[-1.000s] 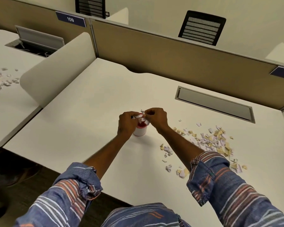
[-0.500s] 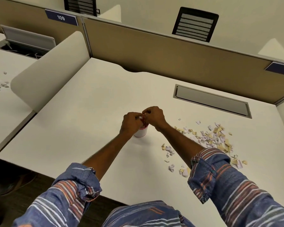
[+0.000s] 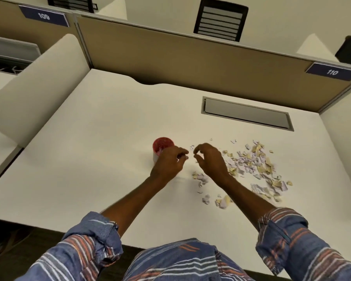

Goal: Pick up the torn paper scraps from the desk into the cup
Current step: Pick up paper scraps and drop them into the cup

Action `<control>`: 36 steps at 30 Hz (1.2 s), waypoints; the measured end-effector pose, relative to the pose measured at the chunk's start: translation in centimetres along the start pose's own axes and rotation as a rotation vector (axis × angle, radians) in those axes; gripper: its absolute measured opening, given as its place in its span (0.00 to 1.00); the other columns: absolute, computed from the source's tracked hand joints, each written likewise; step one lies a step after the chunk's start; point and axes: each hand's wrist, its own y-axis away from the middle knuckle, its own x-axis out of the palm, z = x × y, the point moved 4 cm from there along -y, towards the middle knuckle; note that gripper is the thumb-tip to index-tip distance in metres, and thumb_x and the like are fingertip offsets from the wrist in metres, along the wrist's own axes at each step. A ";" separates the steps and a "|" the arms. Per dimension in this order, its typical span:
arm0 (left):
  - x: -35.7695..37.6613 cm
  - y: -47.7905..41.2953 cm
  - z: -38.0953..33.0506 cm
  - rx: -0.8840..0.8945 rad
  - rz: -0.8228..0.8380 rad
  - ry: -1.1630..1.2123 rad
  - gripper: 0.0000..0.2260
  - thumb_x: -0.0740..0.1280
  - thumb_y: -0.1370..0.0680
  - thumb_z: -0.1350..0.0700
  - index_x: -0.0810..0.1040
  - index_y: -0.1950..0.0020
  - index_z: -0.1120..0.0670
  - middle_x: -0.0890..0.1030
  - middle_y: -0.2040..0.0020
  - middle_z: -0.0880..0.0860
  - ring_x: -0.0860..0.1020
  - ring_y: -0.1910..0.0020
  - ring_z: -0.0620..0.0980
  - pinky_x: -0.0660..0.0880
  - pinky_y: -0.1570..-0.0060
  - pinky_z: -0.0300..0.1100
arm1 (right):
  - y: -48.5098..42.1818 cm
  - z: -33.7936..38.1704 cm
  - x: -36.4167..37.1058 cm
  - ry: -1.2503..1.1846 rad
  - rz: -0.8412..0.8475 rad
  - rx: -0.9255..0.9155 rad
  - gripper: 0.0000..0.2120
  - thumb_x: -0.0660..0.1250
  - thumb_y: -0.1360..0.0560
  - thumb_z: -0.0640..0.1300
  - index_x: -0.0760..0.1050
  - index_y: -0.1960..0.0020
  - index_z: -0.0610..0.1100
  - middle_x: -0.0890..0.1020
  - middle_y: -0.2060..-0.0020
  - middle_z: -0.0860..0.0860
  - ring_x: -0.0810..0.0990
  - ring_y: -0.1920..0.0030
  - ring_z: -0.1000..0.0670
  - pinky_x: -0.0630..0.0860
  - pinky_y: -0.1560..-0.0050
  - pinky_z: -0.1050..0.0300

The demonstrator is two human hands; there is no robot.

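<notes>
The scraps [image 3: 255, 165] lie in a loose spread on the desk [image 3: 109, 138], well to the right of the cup [image 3: 163, 144], with a thinner trail running from the cup's right toward the desk's near edge. The cup stands upright, its mouth showing red. Our left hand [image 3: 168, 163] is just beside the cup on its near right, fingers curled and thumb pinched in; we cannot tell whether it holds a scrap. Our right hand [image 3: 209, 159] hangs a little further right of the cup, fingers bent and half open, apparently empty. We judge we are between loads. Next we must reach right, pinch up more scraps, and carry them over the cup.
</notes>
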 end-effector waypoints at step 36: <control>15.6 6.4 -2.7 -0.092 0.215 -0.297 0.12 0.62 0.19 0.60 0.80 0.39 0.57 0.78 0.38 0.55 0.75 0.38 0.52 0.70 0.36 0.43 | 10.7 -14.4 -1.7 -0.002 0.147 -0.099 0.09 0.68 0.25 0.34 0.82 0.46 0.40 0.83 0.50 0.44 0.80 0.48 0.45 0.77 0.47 0.51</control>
